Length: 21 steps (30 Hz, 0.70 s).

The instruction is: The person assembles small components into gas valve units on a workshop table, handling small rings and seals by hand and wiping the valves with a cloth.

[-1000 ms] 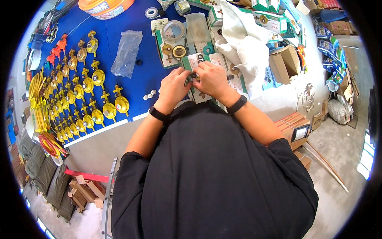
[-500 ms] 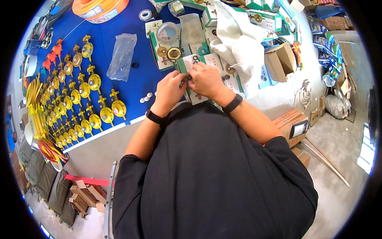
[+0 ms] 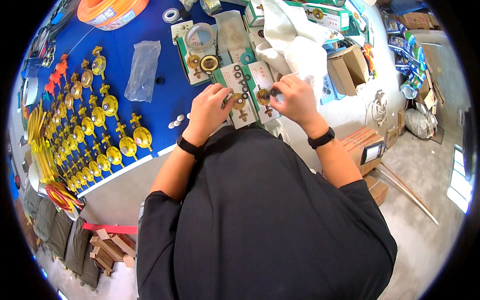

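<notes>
Several small black rubber rings (image 3: 244,89) lie on a white and green box (image 3: 231,76) with a brass regulator printed on it. My left hand (image 3: 209,112) is at the box's left edge, fingers curled in; whatever is between its fingertips is too small to make out. Over a second printed box (image 3: 258,71) to the right, my right hand (image 3: 298,101) pinches a small black piece, probably a ring. Beyond the rings lie a round brass-rimmed part (image 3: 209,63), a teal tape roll (image 3: 247,58) and a clear tape roll (image 3: 199,36).
Rows of yellow gas regulators (image 3: 110,105) cover the blue table (image 3: 172,102) on the left. A clear plastic bag (image 3: 142,72), a lone black ring (image 3: 160,80) and white caps (image 3: 176,122) lie nearer. White cloth (image 3: 300,57) and an open carton (image 3: 347,70) stand right.
My hands have moved apart: the right went rightward with a small black piece, the left slightly leftward. The black rings and printed boxes between them now show.
</notes>
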Each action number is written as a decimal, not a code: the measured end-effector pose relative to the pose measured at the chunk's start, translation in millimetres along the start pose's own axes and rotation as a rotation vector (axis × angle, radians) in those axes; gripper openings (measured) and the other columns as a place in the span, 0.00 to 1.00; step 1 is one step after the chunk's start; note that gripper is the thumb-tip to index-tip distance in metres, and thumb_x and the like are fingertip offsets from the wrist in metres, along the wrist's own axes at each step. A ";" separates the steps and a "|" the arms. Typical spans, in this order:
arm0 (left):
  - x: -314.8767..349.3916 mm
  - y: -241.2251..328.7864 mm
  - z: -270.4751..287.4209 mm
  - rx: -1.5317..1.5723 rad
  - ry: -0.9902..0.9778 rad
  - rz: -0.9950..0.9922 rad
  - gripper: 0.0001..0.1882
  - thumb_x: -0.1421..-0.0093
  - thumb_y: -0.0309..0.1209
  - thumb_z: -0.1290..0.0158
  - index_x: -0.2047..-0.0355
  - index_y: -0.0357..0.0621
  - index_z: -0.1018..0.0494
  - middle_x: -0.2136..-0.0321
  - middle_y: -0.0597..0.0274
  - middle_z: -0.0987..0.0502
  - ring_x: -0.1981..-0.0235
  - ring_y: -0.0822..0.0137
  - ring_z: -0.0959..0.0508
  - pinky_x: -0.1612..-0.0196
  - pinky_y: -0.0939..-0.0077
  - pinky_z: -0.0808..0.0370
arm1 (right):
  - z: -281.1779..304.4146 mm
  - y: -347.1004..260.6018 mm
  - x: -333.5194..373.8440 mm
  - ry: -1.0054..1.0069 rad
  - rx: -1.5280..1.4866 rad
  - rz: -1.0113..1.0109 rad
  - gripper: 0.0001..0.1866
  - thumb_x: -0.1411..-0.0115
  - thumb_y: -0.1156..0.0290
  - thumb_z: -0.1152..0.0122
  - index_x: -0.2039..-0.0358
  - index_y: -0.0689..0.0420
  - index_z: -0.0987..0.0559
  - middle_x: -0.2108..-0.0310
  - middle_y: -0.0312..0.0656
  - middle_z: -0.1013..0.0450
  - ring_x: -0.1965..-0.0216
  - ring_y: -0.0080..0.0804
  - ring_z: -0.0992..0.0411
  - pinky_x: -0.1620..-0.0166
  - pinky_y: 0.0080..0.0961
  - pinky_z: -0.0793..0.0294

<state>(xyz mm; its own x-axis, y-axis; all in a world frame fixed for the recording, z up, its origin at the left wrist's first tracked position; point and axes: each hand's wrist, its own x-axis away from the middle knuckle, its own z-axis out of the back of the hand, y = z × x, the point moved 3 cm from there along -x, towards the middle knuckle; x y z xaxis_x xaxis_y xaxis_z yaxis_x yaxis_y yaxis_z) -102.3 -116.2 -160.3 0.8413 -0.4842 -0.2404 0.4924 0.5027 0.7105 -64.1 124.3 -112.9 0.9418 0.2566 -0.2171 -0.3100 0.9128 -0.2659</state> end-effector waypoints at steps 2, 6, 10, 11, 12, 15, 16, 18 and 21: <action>-5.1 4.1 -0.7 -0.045 -0.038 -0.060 0.11 0.44 0.30 0.36 0.60 0.42 0.19 0.67 0.59 0.21 0.62 0.55 0.21 0.59 0.64 0.22 | -5.9 -4.9 1.9 0.011 -0.008 0.043 0.08 0.53 0.67 0.32 0.72 0.52 0.20 0.71 0.35 0.27 0.64 0.36 0.25 0.62 0.33 0.24; -10.3 6.6 -11.0 -0.125 -0.110 -0.103 0.16 0.47 0.33 0.34 0.59 0.43 0.20 0.66 0.61 0.22 0.60 0.57 0.22 0.55 0.64 0.24 | -14.1 -20.0 -4.5 -0.034 -0.031 0.095 0.08 0.54 0.69 0.31 0.71 0.52 0.20 0.70 0.34 0.26 0.65 0.34 0.27 0.62 0.31 0.27; -13.3 6.2 -20.9 -0.170 -0.146 -0.096 0.18 0.48 0.35 0.33 0.59 0.43 0.20 0.65 0.62 0.21 0.58 0.58 0.22 0.53 0.64 0.25 | -26.8 -18.5 -3.7 -0.075 0.003 0.103 0.08 0.53 0.67 0.32 0.72 0.52 0.20 0.69 0.35 0.27 0.61 0.34 0.27 0.60 0.32 0.29; -13.3 6.3 -21.6 -0.172 -0.146 -0.105 0.18 0.48 0.35 0.33 0.58 0.43 0.21 0.65 0.62 0.21 0.58 0.58 0.22 0.53 0.64 0.25 | -30.3 -16.0 -2.2 -0.089 0.010 0.105 0.08 0.53 0.67 0.32 0.72 0.52 0.20 0.69 0.35 0.27 0.61 0.34 0.27 0.60 0.32 0.29; -12.8 6.1 -22.5 -0.174 -0.144 -0.112 0.18 0.48 0.35 0.33 0.58 0.43 0.21 0.65 0.62 0.21 0.58 0.58 0.22 0.53 0.64 0.25 | -32.2 -14.7 -1.6 -0.105 0.017 0.109 0.08 0.53 0.67 0.32 0.72 0.52 0.20 0.69 0.36 0.27 0.61 0.34 0.26 0.60 0.32 0.29; -11.6 4.9 -24.8 -0.176 -0.146 -0.110 0.18 0.48 0.35 0.33 0.58 0.44 0.21 0.65 0.62 0.21 0.57 0.58 0.22 0.54 0.63 0.25 | -34.0 -14.4 -0.7 -0.138 0.030 0.098 0.08 0.53 0.66 0.32 0.72 0.53 0.20 0.68 0.36 0.27 0.61 0.34 0.26 0.60 0.32 0.29; -11.5 4.8 -25.4 -0.176 -0.149 -0.105 0.19 0.48 0.36 0.33 0.57 0.44 0.21 0.65 0.62 0.21 0.57 0.58 0.22 0.54 0.63 0.25 | -33.7 -14.6 -0.7 -0.141 0.035 0.094 0.09 0.53 0.66 0.32 0.71 0.53 0.20 0.68 0.36 0.27 0.61 0.34 0.26 0.59 0.32 0.29; -11.9 5.9 -26.3 -0.179 -0.137 -0.092 0.19 0.48 0.36 0.33 0.58 0.44 0.21 0.64 0.62 0.21 0.57 0.58 0.22 0.54 0.63 0.25 | -32.2 -15.4 -0.7 -0.147 0.044 0.087 0.09 0.53 0.65 0.32 0.71 0.53 0.20 0.68 0.36 0.27 0.60 0.35 0.27 0.59 0.33 0.29; -14.7 10.2 -25.9 -0.179 -0.109 -0.101 0.18 0.47 0.36 0.33 0.58 0.45 0.21 0.64 0.62 0.22 0.57 0.58 0.22 0.55 0.64 0.25 | -27.3 -19.2 -1.7 -0.138 0.044 0.091 0.10 0.52 0.64 0.32 0.69 0.53 0.19 0.67 0.36 0.27 0.60 0.36 0.27 0.58 0.33 0.29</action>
<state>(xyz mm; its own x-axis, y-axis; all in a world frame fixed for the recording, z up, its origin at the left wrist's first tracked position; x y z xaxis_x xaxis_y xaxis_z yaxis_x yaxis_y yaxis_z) -103.9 -85.4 -166.7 0.7615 -0.6082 -0.2240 0.6125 0.5624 0.5555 -63.3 97.6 -133.1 0.9198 0.3776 -0.1068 -0.3920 0.8960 -0.2087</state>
